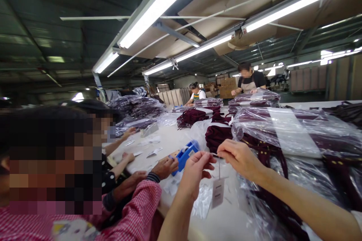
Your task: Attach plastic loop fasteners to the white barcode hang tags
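Observation:
In the head view, a white hang tag (217, 192) with small printed lines dangles from a thin string (219, 167) above the table. My left hand (195, 173) pinches the string at its upper end, its other fingers loosely curled. From the other side, my right hand (240, 158) also has the string between thumb and fingertips. The two hands are close together but apart. Just behind them sits a blue tape dispenser (186, 154). Folded maroon garments (219, 135) lie beyond my right hand, and a clear plastic bag (296, 128) covers more of them.
Co-workers sit close on my left, one in a pink checked sleeve (141, 205) with hands near the dispenser. Small paper slips (154, 152) lie on the white table (181, 135). Bagged stacks (135, 107) stand at the far left. Two people work at the far end.

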`<state>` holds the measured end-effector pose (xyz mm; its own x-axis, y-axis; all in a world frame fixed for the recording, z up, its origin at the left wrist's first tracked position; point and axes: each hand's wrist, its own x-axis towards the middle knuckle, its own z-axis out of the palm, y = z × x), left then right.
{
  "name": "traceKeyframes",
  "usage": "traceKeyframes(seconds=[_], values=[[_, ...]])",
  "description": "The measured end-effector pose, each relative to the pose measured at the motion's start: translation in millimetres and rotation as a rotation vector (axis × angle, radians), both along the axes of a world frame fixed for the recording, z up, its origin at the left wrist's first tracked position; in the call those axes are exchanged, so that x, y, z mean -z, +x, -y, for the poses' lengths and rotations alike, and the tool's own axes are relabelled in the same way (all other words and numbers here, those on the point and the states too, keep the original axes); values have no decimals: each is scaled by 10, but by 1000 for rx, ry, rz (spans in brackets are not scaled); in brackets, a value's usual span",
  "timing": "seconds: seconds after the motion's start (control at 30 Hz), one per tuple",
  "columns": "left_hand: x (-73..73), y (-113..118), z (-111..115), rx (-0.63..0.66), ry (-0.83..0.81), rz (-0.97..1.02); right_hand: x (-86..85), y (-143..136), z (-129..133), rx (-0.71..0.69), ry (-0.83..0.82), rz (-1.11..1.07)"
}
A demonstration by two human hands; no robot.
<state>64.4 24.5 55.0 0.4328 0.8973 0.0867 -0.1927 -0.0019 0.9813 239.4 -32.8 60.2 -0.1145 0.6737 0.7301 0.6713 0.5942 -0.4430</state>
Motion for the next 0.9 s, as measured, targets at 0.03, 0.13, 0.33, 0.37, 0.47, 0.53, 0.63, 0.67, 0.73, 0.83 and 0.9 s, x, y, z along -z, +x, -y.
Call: traceKeyframes(seconds=[0.03,0.13,0.33,0.37,0.47,0.53,0.63,0.67,0.73,0.83,0.9], values=[[34,-30,-8,-21,25,-7,-53,8,12,16,15,0],[178,-88,5,4,48,10,-192,-2,42,-15,-92,-97],[551,28,249,551,-51,196,-325,-67,72,-247,-482,-634],[603,63,299,560,-45,205,-328,-61,72,-273,-500,-697],[720,155,422,508,-75,179,-327,-7,77,-317,-509,-807],[777,190,470,432,-125,152,-330,48,89,-321,-487,-824],[849,179,490,245,-188,122,-330,139,120,-305,-448,-831],[871,157,486,188,-198,115,-318,173,131,-294,-439,-826],[909,93,469,118,-203,92,-259,255,150,-260,-429,-803],[955,-20,444,70,-181,40,-90,430,167,-192,-469,-722],[980,-82,444,57,-154,3,35,562,184,-59,-498,-571]])
